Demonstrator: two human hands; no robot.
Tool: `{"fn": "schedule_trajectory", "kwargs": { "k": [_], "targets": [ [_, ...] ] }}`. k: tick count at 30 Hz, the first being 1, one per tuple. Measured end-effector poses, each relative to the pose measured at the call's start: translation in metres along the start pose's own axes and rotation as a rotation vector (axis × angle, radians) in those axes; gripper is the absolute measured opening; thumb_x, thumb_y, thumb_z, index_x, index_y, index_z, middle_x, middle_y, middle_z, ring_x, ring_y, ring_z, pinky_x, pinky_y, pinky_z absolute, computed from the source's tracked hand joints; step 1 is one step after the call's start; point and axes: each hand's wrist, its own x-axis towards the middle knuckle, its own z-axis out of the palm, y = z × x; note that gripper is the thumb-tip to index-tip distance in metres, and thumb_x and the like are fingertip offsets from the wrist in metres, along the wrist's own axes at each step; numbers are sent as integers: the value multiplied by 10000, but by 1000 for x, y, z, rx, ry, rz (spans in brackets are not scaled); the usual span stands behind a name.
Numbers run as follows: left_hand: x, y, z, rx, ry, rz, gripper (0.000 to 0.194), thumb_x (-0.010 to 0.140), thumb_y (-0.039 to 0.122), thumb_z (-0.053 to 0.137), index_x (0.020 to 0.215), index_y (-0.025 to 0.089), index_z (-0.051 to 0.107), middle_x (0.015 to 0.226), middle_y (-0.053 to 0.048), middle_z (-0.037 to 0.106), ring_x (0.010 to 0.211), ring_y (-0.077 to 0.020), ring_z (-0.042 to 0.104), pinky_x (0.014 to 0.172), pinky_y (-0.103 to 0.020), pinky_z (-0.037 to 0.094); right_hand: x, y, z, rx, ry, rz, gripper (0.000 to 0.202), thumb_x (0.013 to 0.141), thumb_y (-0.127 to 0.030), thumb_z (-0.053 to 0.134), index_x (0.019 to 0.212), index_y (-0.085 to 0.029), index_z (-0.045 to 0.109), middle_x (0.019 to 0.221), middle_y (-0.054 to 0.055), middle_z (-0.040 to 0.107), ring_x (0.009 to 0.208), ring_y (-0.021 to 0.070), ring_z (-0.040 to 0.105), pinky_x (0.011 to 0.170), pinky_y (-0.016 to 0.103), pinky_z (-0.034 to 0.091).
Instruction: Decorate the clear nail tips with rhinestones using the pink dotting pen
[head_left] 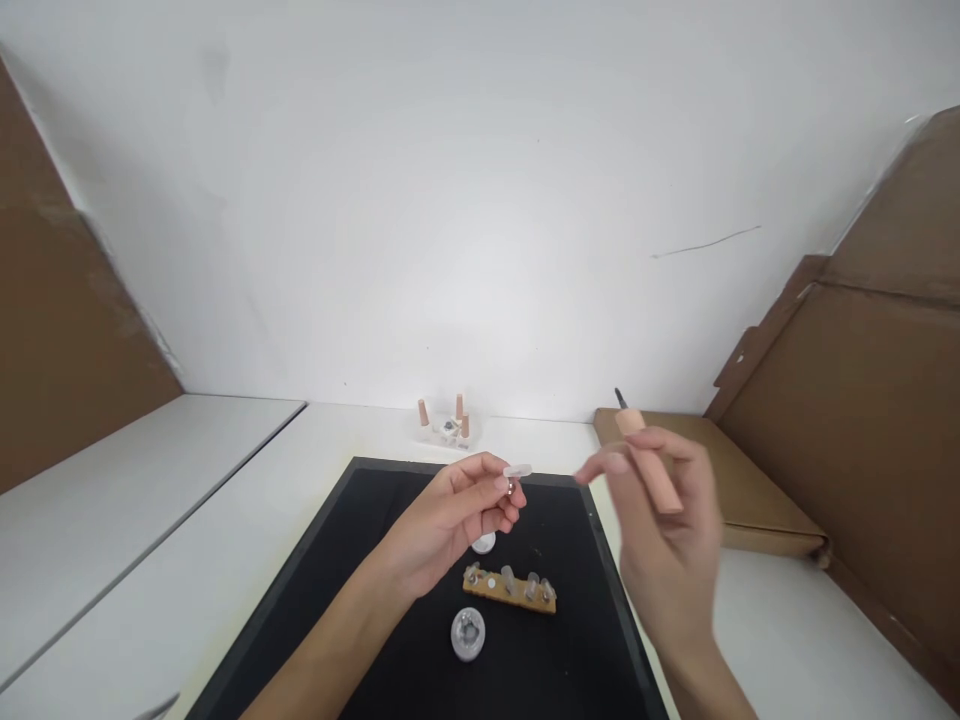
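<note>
My left hand (469, 510) pinches a small metal holder that carries a clear false nail tip (517, 470) between thumb and fingers, above the black mat. My right hand (667, 540), a little blurred, is raised to the right of it. It grips a nail polish brush by its thick pink cap handle (651, 465), the dark tip pointing up and away. My right index finger stretches toward the nail tip without touching it. Below, a tan strip stand (517, 592) on the mat bears several clear nail tips on small holders, plus a white round spot.
A small round clear-and-white dish (468, 635) lies on the black mat (420, 670); another white round piece (484, 542) is partly behind my left hand. Several pink-capped bottles (460, 408) stand by the wall. A flat cardboard box (750, 490) lies at right, beside cardboard panels.
</note>
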Motion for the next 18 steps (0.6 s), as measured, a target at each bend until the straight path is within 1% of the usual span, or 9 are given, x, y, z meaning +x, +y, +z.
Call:
{"fn": "schedule_trajectory", "kwargs": {
  "k": [1,2,3,5,6,9,11,14,18],
  "targets": [
    [0,1,0,14,-7,0,75,813,183,634,779,119,612,704,-17,630,607,-67,560,591,-177,436,4,-2,-4,35,-14,-5,100,901,-194,510,971,-250,553,634,-56,589,610,119,589,914,398,427],
    [0,1,-1,26,-12,-2,74,817,184,630,790,117,618,703,-17,629,602,-67,559,588,-177,435,7,-4,-9,76,-51,-31,122,922,-218,481,956,-246,595,636,-52,591,543,102,561,922,409,422],
    [-1,1,-1,38,-15,-4,75,820,189,627,800,116,624,701,-17,630,600,-66,559,585,-177,435,9,-4,-13,106,-114,-55,189,937,-241,456,943,-242,645,719,-22,626,513,93,550,879,412,450],
    [-3,1,-1,64,-23,-9,88,827,209,624,817,122,636,699,-17,634,600,-67,562,580,-177,436,11,-1,-21,118,-245,-120,255,949,-284,440,1009,-256,686,850,22,667,449,76,510,718,373,500],
    [-4,1,-1,80,-25,-11,100,831,224,621,821,126,640,695,-16,637,601,-68,563,578,-177,437,11,1,-25,119,-309,-149,270,949,-311,437,1058,-270,680,912,41,678,455,85,515,628,348,499],
    [-9,0,2,143,-38,-10,152,831,274,622,795,129,648,675,-17,644,589,-70,566,570,-179,444,8,6,-31,101,-454,-237,304,930,-394,445,1139,-302,647,948,62,698,561,148,564,476,298,441],
    [-12,0,4,178,-53,-10,180,822,299,631,780,125,655,668,-18,650,577,-69,568,568,-182,451,6,7,-32,81,-491,-251,299,923,-393,458,1137,-305,648,946,61,699,595,161,566,463,288,431],
    [-13,0,6,172,-59,-30,191,795,316,660,767,127,659,649,-12,653,564,-65,572,559,-176,453,4,5,-30,55,-480,-170,257,924,-326,482,1115,-290,650,941,49,682,593,138,555,508,277,470],
    [-14,0,6,139,-42,-53,193,752,317,702,760,129,660,642,-7,658,547,-61,573,536,-167,453,6,2,-28,-8,-497,-119,224,926,-326,480,1011,-237,667,825,36,656,574,123,527,516,263,461]
  ]
}}
